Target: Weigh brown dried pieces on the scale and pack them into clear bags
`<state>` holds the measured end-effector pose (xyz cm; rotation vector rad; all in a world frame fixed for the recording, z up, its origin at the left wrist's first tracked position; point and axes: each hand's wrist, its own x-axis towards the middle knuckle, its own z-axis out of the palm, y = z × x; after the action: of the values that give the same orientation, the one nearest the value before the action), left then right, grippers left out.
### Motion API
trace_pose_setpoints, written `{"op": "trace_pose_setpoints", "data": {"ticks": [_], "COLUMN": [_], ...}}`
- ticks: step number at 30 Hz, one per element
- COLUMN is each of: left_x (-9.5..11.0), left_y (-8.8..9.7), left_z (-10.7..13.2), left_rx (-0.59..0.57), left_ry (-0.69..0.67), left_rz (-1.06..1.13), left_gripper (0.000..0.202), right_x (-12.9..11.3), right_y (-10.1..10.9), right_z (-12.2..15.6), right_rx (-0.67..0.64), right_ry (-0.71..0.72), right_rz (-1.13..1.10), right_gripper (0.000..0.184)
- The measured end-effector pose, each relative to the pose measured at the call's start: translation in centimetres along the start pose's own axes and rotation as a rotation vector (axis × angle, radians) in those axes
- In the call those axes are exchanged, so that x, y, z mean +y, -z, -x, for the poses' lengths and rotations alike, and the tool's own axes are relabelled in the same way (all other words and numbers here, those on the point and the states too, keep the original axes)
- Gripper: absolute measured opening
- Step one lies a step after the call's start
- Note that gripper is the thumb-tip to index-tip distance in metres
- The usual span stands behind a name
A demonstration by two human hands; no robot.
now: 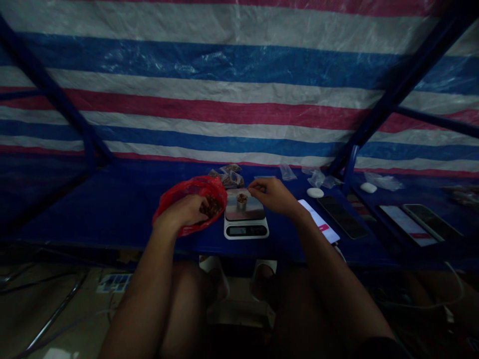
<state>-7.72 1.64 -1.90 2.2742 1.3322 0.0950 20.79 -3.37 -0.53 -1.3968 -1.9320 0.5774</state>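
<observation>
I record dim light overall. Glints mark the striped sheet (209,62); a dull sheen crosses the scale pan (255,212); a phone screen (316,217) glows white. My right thigh (301,309) lies in near-black shadow. Fine detail is soft; wide-angle distortion stretches my forearms (331,264).
</observation>
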Motion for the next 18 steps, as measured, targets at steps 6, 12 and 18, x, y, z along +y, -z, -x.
{"op": "trace_pose_setpoints", "data": {"ticks": [6, 12, 18], "left_x": [-0.1, -0.3, 1.8], "left_y": [-0.8, 0.2, 1.0], "left_z": [-0.7, -0.2, -0.1], "left_rx": [0.002, 0.071, 0.183], "left_ry": [-0.017, -0.067, -0.187], "left_rz": [-0.077, -0.061, 0.075], "left_gripper": [0.022, 0.02, 0.02], "right_x": [-0.8, -0.9, -0.7], "right_y": [-1.0, -1.1, -0.6], "right_z": [-0.6, -0.7, -0.5], "right_rx": [-0.027, -0.024, 0.003], "right_ry": [0.019, 0.009, 0.005], "right_rz": [-0.027, -0.027, -0.022], "right_gripper": [0.017, 0.017, 0.018]}}
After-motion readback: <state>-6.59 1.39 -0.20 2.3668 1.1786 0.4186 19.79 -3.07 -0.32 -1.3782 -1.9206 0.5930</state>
